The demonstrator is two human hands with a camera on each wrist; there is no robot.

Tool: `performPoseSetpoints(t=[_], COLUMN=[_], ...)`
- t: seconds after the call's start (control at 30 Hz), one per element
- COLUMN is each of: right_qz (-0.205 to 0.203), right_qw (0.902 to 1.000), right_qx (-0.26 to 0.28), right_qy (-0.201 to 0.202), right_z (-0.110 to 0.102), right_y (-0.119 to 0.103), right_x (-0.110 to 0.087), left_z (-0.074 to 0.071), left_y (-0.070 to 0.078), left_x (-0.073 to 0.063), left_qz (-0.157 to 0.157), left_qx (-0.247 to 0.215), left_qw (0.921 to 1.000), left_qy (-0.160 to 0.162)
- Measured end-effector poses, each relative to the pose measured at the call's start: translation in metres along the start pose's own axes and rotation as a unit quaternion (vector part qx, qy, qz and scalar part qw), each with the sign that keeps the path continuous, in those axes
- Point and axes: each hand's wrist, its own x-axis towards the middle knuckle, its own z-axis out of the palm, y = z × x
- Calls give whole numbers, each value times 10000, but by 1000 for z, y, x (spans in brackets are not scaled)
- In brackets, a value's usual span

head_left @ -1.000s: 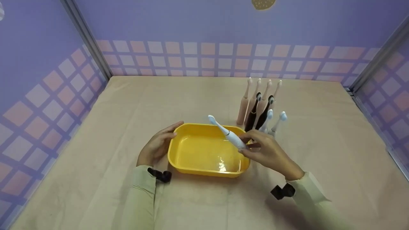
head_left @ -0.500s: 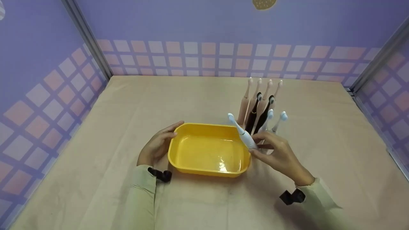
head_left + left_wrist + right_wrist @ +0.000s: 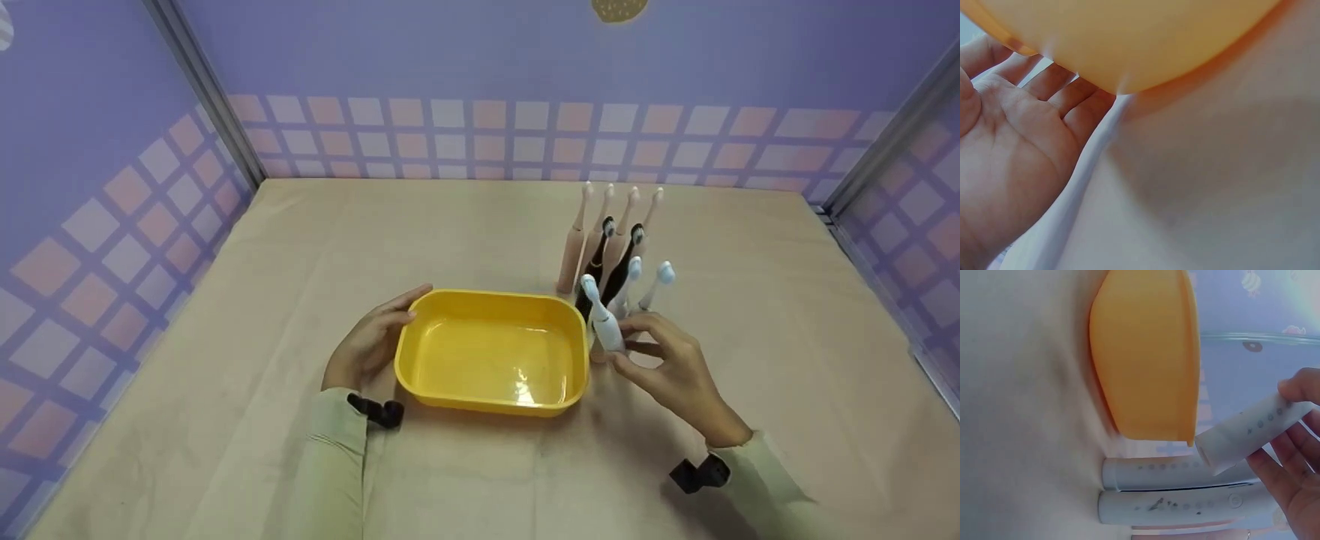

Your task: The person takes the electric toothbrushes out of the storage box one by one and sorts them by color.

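A white electric toothbrush (image 3: 606, 331) is pinched by its handle in my right hand (image 3: 671, 367), just past the right end of a yellow plastic tub (image 3: 480, 356). It leans left, head up. In the right wrist view the bottom of its handle (image 3: 1247, 436) is raised off the table, near the tub's rim level. Two more white electric toothbrushes (image 3: 1185, 506) stand upright close by. My left hand (image 3: 367, 341) touches the tub's left end, its fingers (image 3: 1050, 81) extended along the outer wall. The tub's inside shows bare.
Behind the white toothbrushes stand two black ones (image 3: 617, 279) and, farther back, several pink ones (image 3: 572, 255), all upright in close rows. A pale cloth (image 3: 375, 225) covers the table. A patterned purple wall (image 3: 450, 60) rises at its back edge.
My right hand has carried the white toothbrush rightward and slightly nearer, from over the tub to beside its right end, turning it more upright. The left hand and tub have stayed put.
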Motion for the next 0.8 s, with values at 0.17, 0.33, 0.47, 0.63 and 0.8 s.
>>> performPoseSetpoints(t=[0.17,0.33,0.47,0.63,0.8], right_qz=[279,517,690,678,603], right_qw=[9995,9983,9972,9964,9948], right_qx=[21,2,103,276,403], right_qy=[163,260,268,426,708], right_z=[-5,-8,-11,-13,-14], right_y=[3,5,5,10,16], right_x=[-7,-15,-19,-25,-27], left_z=[-1,-1,-1,-1,0], left_y=[-1,-3,-3,-3,-2], left_x=[1,2,2,1,1], left_qz=[2,-6,-7,-51,-48], left_qx=[-20,-20,4,-34,-31], left_qw=[10000,10000,10000,9999,9997], left_qy=[28,66,55,145,224])
